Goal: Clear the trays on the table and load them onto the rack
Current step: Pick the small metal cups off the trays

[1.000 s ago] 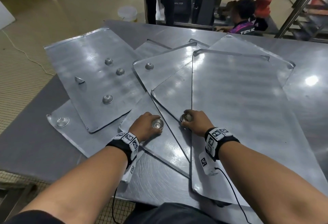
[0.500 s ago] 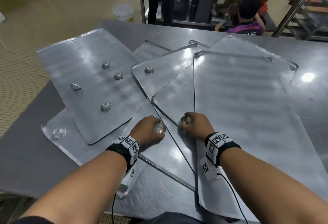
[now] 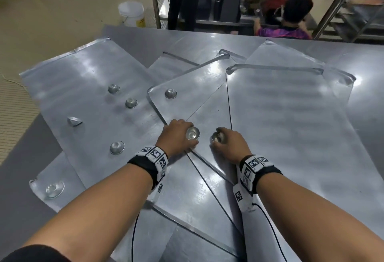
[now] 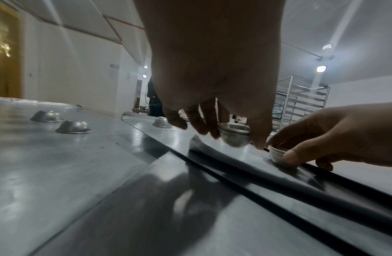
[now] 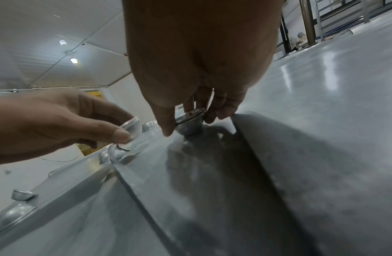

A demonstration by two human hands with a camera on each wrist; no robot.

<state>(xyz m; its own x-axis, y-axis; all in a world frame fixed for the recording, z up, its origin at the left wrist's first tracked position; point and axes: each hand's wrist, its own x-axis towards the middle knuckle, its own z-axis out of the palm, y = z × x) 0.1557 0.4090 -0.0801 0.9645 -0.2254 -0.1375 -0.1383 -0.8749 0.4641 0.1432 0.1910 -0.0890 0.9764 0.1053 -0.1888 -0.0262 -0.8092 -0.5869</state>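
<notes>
Several flat metal trays overlap on the steel table; the widest tray [image 3: 291, 128] lies at the right and another large tray [image 3: 83, 95] at the left. Small metal cups sit on them. My left hand [image 3: 188, 137] pinches one small cup [image 3: 193, 133], rim up, just above a middle tray [image 3: 197, 87]; the same cup [image 4: 234, 136] shows between thumb and fingers in the left wrist view. My right hand [image 3: 221, 140] grips a second cup [image 3: 216, 137] close beside it, low on the tray; that cup [image 5: 189, 123] shows in the right wrist view too.
Loose cups lie upside down on the left tray [image 3: 113, 88] [image 3: 131, 103] [image 3: 117, 147], one tipped cup [image 3: 74, 121], one on a middle tray [image 3: 170, 93], one at front left [image 3: 54, 188]. A shelved rack [image 4: 300, 104] stands beyond. Two people and a white bucket [image 3: 131, 13] are past the far edge.
Both hands still hold their cups and have shifted a little farther across the trays, closer together. The left cup now sits slightly off the tray. My head has moved forward.
</notes>
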